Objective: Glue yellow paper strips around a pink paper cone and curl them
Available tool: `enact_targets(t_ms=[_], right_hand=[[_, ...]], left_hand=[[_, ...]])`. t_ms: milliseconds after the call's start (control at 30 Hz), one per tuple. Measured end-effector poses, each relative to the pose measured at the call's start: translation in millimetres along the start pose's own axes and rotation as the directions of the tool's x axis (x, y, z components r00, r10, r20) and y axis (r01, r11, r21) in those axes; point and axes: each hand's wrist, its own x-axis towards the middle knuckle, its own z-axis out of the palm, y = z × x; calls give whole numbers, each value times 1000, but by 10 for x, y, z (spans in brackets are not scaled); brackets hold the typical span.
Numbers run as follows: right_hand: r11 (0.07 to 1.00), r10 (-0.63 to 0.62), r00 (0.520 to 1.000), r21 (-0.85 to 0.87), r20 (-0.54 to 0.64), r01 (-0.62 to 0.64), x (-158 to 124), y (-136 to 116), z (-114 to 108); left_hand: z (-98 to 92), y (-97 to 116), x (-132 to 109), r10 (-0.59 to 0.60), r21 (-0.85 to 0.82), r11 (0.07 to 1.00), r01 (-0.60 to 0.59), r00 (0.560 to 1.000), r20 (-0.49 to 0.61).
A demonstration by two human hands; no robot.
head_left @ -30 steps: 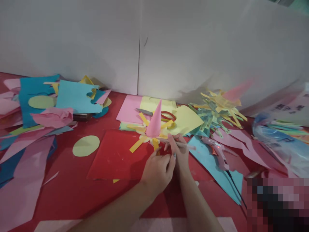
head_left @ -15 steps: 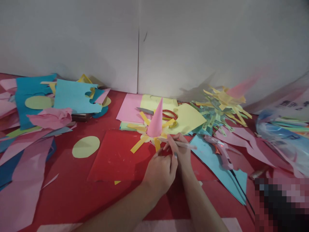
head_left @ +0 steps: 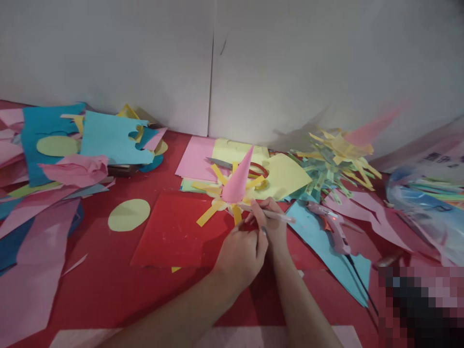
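Observation:
A pink paper cone (head_left: 237, 181) stands on a pale round paper base, with yellow paper strips (head_left: 209, 214) fanning out around it. My left hand (head_left: 241, 253) is closed with its fingertips pinching the front yellow strip (head_left: 237, 214). Close beside it, my right hand (head_left: 272, 224) grips a slim pinkish pen (head_left: 278, 216), whose front end points left to that strip near the cone's base. My fingers partly hide the strip's end. Under the cone piece lies a glossy red sheet (head_left: 170, 237).
Red-handled scissors (head_left: 221, 163) lie behind the cone on pink and yellow paper. At right, a pink glue gun (head_left: 335, 224) rests on blue paper (head_left: 348, 270), its cord running forward. A finished-looking paper piece (head_left: 344, 150) stands behind. Paper scraps (head_left: 39, 232) fill the left; a yellow disc (head_left: 129, 215) lies nearby.
The cone's tip has leaned to the right. Both hands keep nearly the same place and hold; the whole view has shifted slightly.

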Motion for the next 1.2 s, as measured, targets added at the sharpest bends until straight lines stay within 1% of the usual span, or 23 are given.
enact_targets(t_ms=[133,267,400,533,633,800,933,1200], right_hand=[[1000,20,1000,-5,20,-20,-3,-15,0],[999,41,999,2,16,-41,-10,-31,10],[998,45,999,45,23,-46,-8,-30,16],[995,63,997,72,37,-65,-10,-30,20],[995,57,997,81,43,-60,-15,-24,16],[996,50,996,74,76,-55,-9,24,-9],[995,39,995,88,88,-47,-2,58,-22],[996,30,997,84,78,-37,-1,54,-21]], left_hand=[[0,3,-4,1,10,1000,-1,1000,-3],[-1,4,-5,16,3,1000,-16,1000,-18],[-3,3,-1,20,-12,1000,-21,999,-33],[0,-1,-2,5,-11,1000,-5,1000,-17],[5,-7,-8,6,-8,1000,-6,1000,-17],[-5,-6,-9,20,-8,1000,-20,999,-49],[-22,0,-3,28,-5,1000,-29,998,-47],[10,-12,-5,32,-7,999,-32,998,-55]])
